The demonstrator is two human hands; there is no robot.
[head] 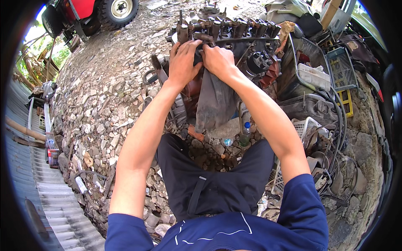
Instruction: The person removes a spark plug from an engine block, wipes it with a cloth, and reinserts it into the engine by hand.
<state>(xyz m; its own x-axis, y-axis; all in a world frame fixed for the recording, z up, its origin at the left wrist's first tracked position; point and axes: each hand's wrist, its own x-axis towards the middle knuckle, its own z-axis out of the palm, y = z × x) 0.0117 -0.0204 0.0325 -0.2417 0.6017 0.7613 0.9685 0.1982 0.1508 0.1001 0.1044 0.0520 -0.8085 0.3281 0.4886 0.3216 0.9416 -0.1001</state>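
Note:
An engine with an exposed rocker arm assembly stands before me. My left hand rests on its near left side, fingers spread over the edge by a short metal pipe fitting. Close beside it, my right hand is bent with curled fingers against a dark part on the same side; what its fingertips hold is hidden. Below my right hand a grey cloth hangs down the engine's front. The distributor with its black cap sits to the right of my right wrist.
A dark bin with a white container, crates and cables crowd the right. A plastic bottle and a brick piece lie near my knees. Rubble covers the ground. A red vehicle's wheel is at the upper left.

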